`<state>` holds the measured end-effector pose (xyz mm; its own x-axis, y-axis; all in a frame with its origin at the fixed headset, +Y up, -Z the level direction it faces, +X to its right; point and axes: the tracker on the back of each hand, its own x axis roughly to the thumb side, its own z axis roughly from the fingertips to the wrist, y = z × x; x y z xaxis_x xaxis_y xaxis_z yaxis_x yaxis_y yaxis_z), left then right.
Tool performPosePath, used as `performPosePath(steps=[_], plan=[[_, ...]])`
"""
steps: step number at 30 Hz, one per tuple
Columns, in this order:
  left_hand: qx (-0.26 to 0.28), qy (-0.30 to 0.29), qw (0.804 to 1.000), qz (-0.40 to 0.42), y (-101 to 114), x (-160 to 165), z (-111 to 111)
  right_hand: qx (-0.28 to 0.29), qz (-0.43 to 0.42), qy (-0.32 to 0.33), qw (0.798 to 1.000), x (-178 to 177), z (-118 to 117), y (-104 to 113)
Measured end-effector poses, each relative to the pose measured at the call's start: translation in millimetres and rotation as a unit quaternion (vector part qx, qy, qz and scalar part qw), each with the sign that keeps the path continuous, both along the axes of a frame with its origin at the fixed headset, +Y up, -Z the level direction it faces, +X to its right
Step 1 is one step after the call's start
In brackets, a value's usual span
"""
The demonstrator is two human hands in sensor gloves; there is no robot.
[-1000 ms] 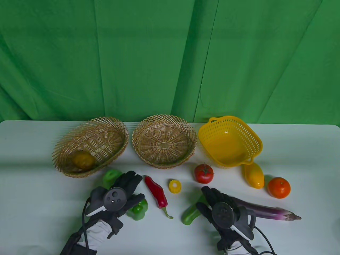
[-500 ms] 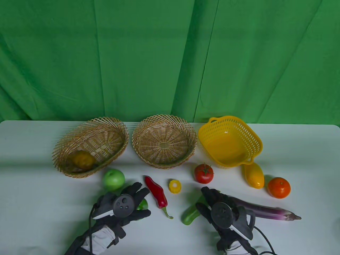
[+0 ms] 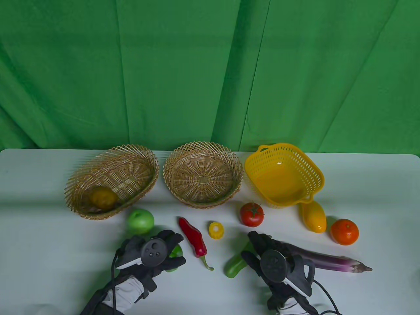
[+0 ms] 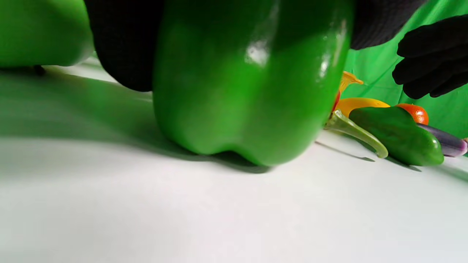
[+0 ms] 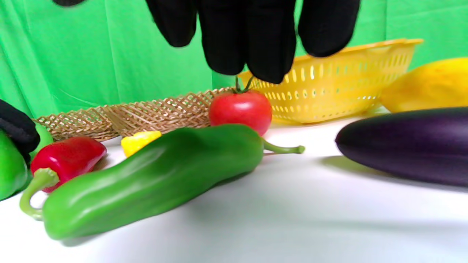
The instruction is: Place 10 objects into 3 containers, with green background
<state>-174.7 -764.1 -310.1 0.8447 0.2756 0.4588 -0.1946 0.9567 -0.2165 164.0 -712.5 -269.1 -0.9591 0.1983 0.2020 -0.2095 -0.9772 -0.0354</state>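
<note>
Green bell pepper (image 4: 248, 91) sits gripped by left hand (image 3: 154, 252); right hand (image 3: 272, 259) hovers relaxed over long green pepper (image 5: 153, 175).

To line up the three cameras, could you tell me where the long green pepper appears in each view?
Table view: long green pepper, lower centre, partly under the right hand.
Left wrist view: right side, lying on the table.
Right wrist view: lower left to centre.
Shared landmark: the purple eggplant beside it.

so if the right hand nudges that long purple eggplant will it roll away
Probably a little: the eggplant looks round and glossy, so likely to roll sideways and slip. It appears rigid, lying flat on the table, so it shouldn't flop or tip.
</note>
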Motion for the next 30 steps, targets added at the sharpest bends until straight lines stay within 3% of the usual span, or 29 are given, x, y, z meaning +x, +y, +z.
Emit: performPosePath(steps=[6, 14, 23, 30], plan=[[0.0, 0.013, 0.999, 0.046, 14.3, -6.9, -4.3, 0.001, -0.004, 0.0, 1.0, 0.3, 0.0, 0.2], [0.042, 0.046, 0.994, 0.091, 46.1, -23.9, -15.4, 0.001, -0.007, -0.001, 1.0, 1.0, -0.3, 0.5], [0.117, 0.129, 0.975, 0.135, 82.2, -55.5, -42.2, 0.005, -0.004, -0.002, 1.0, 1.3, -0.4, 1.2], [0.159, 0.2, 0.962, 0.1, 95.4, -78.8, -66.8, 0.006, 0.0, -0.003, 1.0, 1.4, -0.3, 1.0]])
